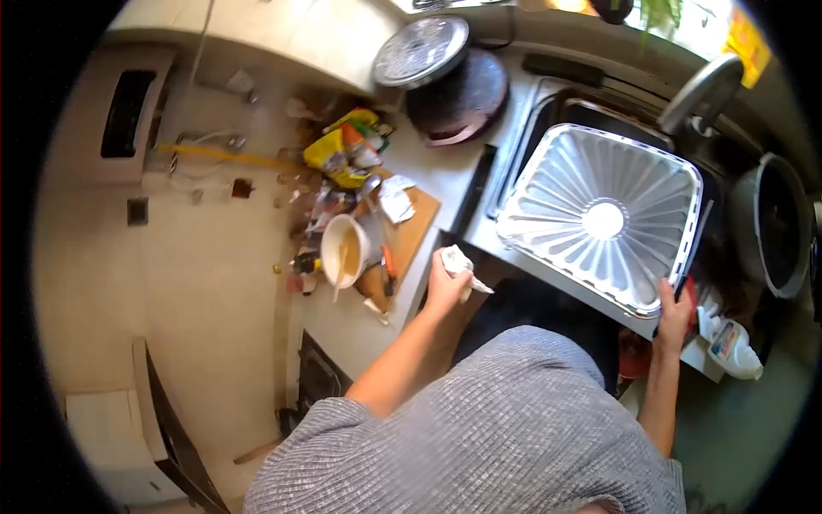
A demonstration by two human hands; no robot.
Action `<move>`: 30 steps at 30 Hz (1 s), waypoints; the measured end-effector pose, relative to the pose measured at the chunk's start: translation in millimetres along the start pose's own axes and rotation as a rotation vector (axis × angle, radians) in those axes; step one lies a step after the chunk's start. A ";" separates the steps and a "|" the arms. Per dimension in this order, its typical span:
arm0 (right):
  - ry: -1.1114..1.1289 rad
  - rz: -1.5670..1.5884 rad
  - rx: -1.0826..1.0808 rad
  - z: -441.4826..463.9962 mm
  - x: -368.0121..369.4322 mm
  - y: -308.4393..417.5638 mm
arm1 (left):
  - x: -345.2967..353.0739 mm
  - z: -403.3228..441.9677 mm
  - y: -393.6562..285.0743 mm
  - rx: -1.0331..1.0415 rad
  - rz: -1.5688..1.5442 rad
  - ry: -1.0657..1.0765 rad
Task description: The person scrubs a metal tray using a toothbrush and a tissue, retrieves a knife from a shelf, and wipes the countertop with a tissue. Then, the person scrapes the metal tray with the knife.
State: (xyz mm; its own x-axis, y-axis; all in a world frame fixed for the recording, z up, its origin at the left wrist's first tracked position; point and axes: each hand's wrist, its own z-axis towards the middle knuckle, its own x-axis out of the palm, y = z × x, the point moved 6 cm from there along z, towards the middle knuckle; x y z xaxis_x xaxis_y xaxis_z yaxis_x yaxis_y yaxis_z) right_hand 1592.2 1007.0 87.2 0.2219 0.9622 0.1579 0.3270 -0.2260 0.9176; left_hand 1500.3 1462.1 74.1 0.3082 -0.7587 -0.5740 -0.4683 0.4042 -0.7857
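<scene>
My right hand (675,313) grips the near right corner of a square foil tray (556,184). The tray is silvery, with ridges fanning out from a bright round centre, and tilts over the counter edge and the dark basin area behind it. A crumpled white paper towel or cloth (458,261) is bunched in my closed left hand (445,284), held in front of the counter, left of the tray and apart from it. The fingers of my right hand are partly hidden at the tray's rim.
Left on the counter, a wooden board (419,224) lies near a white bowl (336,236), crumpled paper (396,201) and yellow packets (330,158). Behind stand a round lid (422,50) and dark pan (462,98). A large pot (762,227) and white bottle (732,347) are right.
</scene>
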 end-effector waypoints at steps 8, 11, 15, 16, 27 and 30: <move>-0.030 -0.026 0.026 9.5 -3.2 10.4 | 29.8 82.9 -47.7 0.141 0.142 -0.041; -0.015 -0.033 0.054 15.2 -6.7 0.1 | -0.1 135.4 -29.5 0.159 0.088 -0.198; -0.081 -0.029 0.039 14.7 -3.2 2.5 | -15.8 189.5 -28.8 0.081 -0.044 -0.164; -0.084 -0.041 0.044 13.3 -3.8 1.9 | -14.9 188.3 -45.5 0.091 -0.062 -0.190; -0.114 0.038 0.106 1.5 1.8 6.6 | -6.8 250.7 16.1 -0.141 0.148 -0.025; -0.116 0.053 0.113 -1.9 1.1 0.3 | 0.5 220.3 -12.8 -0.298 0.271 -0.042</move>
State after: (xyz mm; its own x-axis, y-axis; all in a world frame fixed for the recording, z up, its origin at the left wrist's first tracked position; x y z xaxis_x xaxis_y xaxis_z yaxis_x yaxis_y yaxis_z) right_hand 1590.8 1008.3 88.3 0.3437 0.9261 0.1558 0.4115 -0.2976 0.8614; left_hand 1688.8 1569.1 33.0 0.1710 -0.6207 -0.7652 -0.7548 0.4166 -0.5066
